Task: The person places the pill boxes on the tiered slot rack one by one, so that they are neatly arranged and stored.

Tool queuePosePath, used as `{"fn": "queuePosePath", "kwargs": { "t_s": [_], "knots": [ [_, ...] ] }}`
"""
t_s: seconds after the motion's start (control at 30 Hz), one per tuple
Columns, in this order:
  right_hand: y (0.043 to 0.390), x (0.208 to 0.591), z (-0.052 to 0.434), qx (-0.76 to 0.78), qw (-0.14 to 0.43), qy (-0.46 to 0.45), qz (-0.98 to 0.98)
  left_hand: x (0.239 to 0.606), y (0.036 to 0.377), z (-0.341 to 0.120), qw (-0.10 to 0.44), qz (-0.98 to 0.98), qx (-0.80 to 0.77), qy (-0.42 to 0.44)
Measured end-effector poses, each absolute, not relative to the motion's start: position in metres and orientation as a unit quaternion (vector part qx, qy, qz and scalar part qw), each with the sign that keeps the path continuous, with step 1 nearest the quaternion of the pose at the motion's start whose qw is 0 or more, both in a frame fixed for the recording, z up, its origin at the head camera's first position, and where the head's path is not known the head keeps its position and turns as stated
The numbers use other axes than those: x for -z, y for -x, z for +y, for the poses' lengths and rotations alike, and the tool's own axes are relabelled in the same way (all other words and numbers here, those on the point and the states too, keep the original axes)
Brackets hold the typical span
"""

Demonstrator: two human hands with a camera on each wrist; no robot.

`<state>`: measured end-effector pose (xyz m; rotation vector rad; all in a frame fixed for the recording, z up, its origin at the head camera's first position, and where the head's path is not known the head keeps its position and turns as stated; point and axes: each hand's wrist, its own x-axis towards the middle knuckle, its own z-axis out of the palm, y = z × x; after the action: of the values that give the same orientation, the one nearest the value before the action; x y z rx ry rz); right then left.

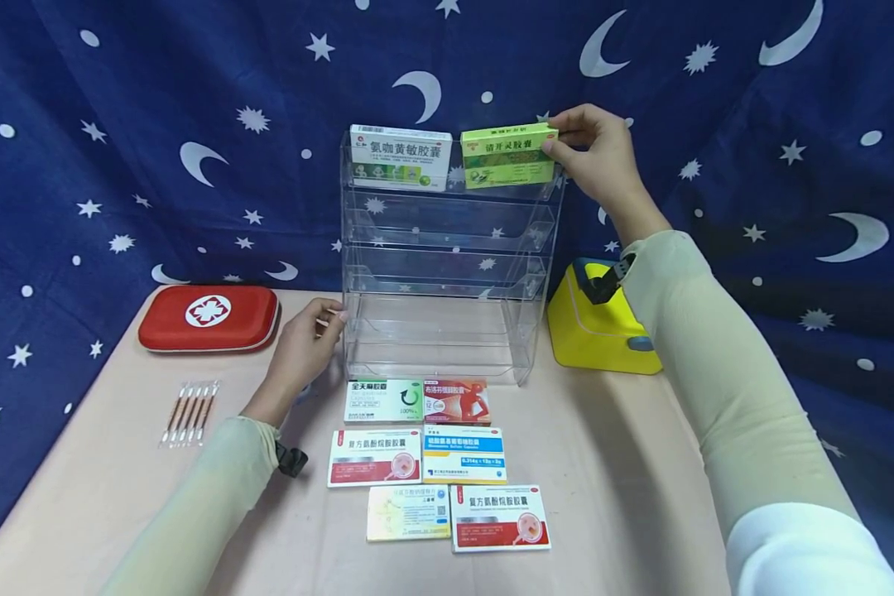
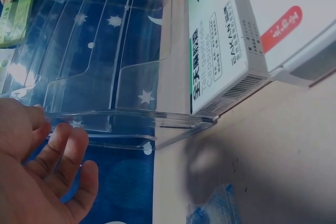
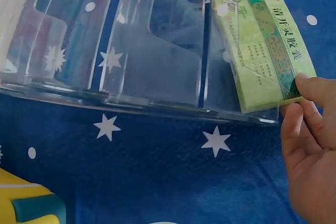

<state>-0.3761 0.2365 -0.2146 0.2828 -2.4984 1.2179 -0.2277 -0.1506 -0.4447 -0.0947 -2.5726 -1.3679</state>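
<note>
A clear acrylic tiered rack [image 1: 447, 248] stands at the back of the table. A white medicine box [image 1: 401, 157] sits at the left of its top tier. My right hand [image 1: 555, 137] pinches the right end of a green medicine box [image 1: 507, 156], which stands in the top tier to the right of the white one. In the right wrist view the thumb [image 3: 310, 85] lies on the green box [image 3: 262, 45] behind the rack's front lip [image 3: 157, 103]. My left hand [image 1: 334, 319] rests with relaxed fingers [image 2: 63, 150] against the rack's lower left edge [image 2: 131, 114].
Several medicine boxes [image 1: 435, 463] lie flat in rows in front of the rack. A red first-aid case [image 1: 209, 317] and a pack of swabs [image 1: 189, 412] are on the left. A yellow container [image 1: 603, 327] stands to the right of the rack.
</note>
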Motion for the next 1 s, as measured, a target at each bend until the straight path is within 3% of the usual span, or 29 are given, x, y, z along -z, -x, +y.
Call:
{"fn": "queuePosePath", "kwargs": {
  "t_s": [0.73,0.87,1.0],
  "knots": [
    [0.371,0.234,0.246,-0.374,0.207,-0.099,-0.899,0.442,0.227,-0.151,0.109,-0.880,0.461,0.029],
    [0.356,0.245,0.247,-0.405,0.263,-0.130,-0.866,0.443,0.228,-0.151,0.112,-0.879,0.463,0.030],
    [0.309,0.268,0.243,-0.456,0.285,-0.172,-0.825,0.442,0.227,-0.152,0.121,-0.877,0.464,0.039]
  ]
}}
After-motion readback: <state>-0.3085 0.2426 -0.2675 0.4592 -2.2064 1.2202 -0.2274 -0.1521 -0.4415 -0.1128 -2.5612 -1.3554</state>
